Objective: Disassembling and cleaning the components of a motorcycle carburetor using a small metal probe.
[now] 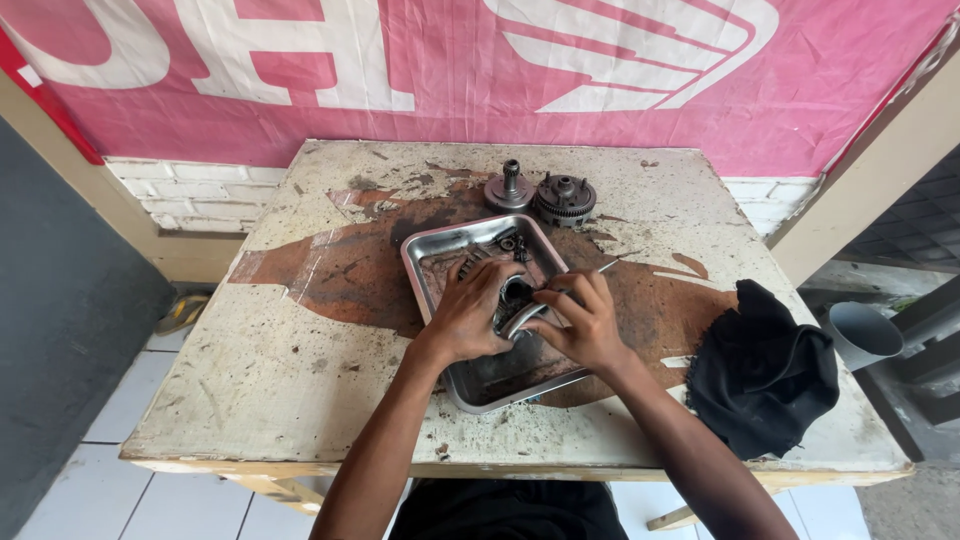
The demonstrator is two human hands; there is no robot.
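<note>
Near edge: bare, stained tabletop (250, 380) lay open on the person's left, with free room to move; a crumpled black rag (762, 370) sat near the right edge.
Left hand (468, 318): fingers curled and pressed around a round metal clutch part (516, 300), apparently to steady it over the tray.
Right hand (585, 322): fingers bent and closed on the same part's right rim; whether a small tool was pinched, I could not tell.
Clutch part: held between both hands, just above or resting in the tray; contact was hidden.
Tray: a shallow steel tray (430, 262) angled mid-tabletop, small bolts and springs (512, 243) gathered in its far corner, likely so they would not roll off.
Far edge: a shafted gear plate (509, 188) and a toothed gear drum (565, 198) stood side by side, set apart from the tray.
</note>
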